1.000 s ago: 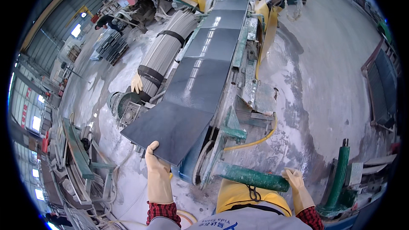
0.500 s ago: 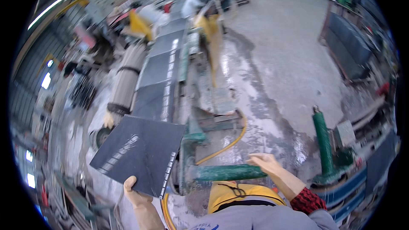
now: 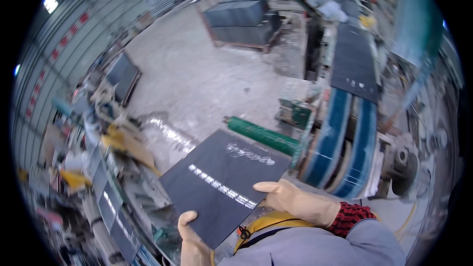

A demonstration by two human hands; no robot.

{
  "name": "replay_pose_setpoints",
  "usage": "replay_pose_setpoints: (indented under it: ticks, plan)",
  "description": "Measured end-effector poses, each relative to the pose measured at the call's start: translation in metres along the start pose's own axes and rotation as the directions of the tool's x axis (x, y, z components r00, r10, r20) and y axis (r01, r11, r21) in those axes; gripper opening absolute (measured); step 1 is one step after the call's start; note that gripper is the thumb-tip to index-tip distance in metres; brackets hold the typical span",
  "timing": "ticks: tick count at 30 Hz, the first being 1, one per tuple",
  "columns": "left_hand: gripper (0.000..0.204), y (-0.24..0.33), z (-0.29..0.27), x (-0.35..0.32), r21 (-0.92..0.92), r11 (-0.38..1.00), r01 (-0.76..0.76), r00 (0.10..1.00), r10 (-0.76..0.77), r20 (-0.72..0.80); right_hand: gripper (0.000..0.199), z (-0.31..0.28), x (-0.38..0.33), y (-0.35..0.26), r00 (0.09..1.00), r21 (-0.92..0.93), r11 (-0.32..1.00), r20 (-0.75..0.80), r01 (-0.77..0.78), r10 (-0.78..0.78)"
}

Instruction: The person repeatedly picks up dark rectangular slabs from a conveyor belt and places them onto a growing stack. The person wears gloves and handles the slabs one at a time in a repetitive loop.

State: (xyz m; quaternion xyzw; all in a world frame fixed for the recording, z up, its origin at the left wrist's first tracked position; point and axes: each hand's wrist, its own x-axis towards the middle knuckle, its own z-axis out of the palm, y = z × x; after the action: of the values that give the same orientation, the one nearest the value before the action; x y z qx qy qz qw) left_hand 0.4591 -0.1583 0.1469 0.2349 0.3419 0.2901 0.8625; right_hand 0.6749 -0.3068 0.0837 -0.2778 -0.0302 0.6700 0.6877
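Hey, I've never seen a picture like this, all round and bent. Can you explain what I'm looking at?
Of course. A wide fisheye camera on a person's head is looking down, which is why straight edges curve. There's no robot here: the cream-gloved left hand and right hand are the wearer's own. Together they hold a dark gray stone slab by its edges; the bright streaks on it look like reflected light. On the right is a conveyor with blue belts, and another dark slab lies farther along it. Beyond the held slab is a green cylinder.
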Motion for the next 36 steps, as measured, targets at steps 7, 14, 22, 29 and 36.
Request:
replay_pose_setpoints:
  ticks: [7, 14, 22, 29, 36]
  plan:
    - [0.043, -0.099, 0.155, 0.063, 0.578, 0.739, 0.346, 0.936, -0.224, -0.273, 0.028, -0.063, -0.151, -0.036, 0.594, -0.873, 0.257, 0.045, 0.414, -0.803]
    - [0.041, -0.204, 0.184, 0.135, 0.721, 0.667, 0.186, 0.86, -0.465, 0.208, 0.034, -0.097, -0.18, -0.041, 0.411, -0.421, 0.712, -0.605, 0.562, -0.682]
    - [0.048, -0.265, 0.219, 0.185, 0.81, 0.538, 0.234, 0.733, -0.645, 0.216, 0.034, -0.152, -0.169, -0.043, 0.296, 0.031, 0.408, -0.738, 0.913, -0.607]
    - [0.047, -0.281, 0.263, 0.238, 0.868, 0.42, 0.265, 0.696, -0.706, 0.129, 0.029, -0.22, -0.129, -0.041, 0.073, -0.576, 0.531, -0.633, 0.622, -0.771]
    - [0.035, -0.276, 0.268, 0.278, 0.871, 0.307, 0.384, 0.578, -0.815, 0.033, 0.034, -0.251, -0.098, -0.116, 0.139, 0.03, 0.263, -0.902, 0.964, -0.409]
